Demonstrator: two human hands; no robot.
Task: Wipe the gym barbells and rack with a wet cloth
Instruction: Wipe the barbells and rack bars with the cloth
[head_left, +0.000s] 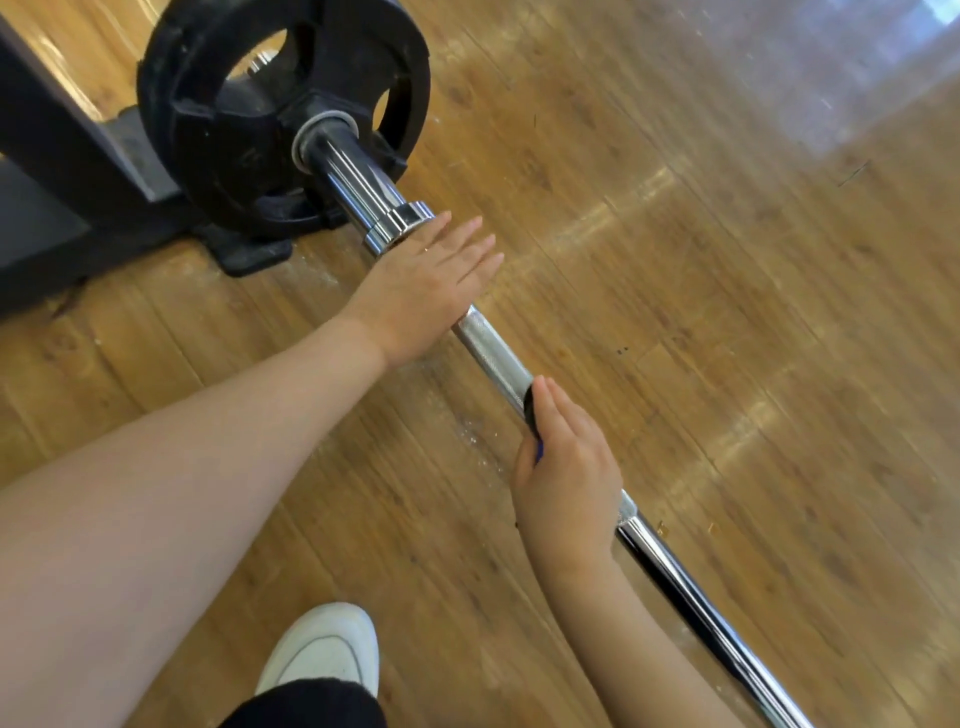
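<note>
The long chrome steel barbell ran diagonally from its black rubber weight plate at upper left to the lower right edge. I saw my left hand lying flat, fingers straight, on the bar beside the collar, nearer the plate. My right hand, at centre frame, pressed a dark cloth onto the knurled section. A black rack base stood at left on worn wooden floorboards.

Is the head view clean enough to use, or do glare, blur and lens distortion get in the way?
Head view: a bright washed-out glare patch on the wooden floor at upper right; motion smear across the boards there; the barbell and weight plate stay fairly sharp, chrome highlights strong; wide-angle stretch enlarges the left forearm; both hands readable.
</note>
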